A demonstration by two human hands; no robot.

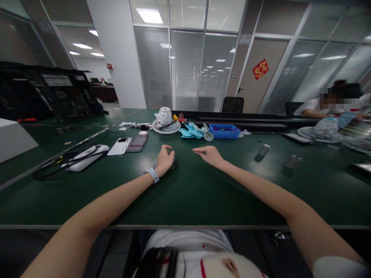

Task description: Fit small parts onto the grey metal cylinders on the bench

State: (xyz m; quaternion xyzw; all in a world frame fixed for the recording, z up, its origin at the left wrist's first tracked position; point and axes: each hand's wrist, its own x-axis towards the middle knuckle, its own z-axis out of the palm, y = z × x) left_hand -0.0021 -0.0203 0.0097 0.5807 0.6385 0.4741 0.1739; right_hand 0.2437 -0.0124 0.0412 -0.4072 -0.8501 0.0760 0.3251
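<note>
My left hand [165,159] hovers over the green tabletop [185,193] with its fingers loosely curved and a gap between thumb and forefinger. A watch with a pale strap [152,175] is on that wrist. Opposite it, my right hand [211,156] points leftward, its fingers stretched out and the thumb a little below them. Nothing shows in either hand, and the two are apart. Beyond them lie light-blue fan blades [191,131], a white fan head with its round grille [165,122], and a blue tray [224,131] holding small items.
Phones [118,146] and a white device with a black cable [87,157] lie to the left. Two metal cylinders [264,150] stand at the right. A co-worker [333,102] sits at the far right near more fan parts [321,131]. Black rails [255,124] run along the back.
</note>
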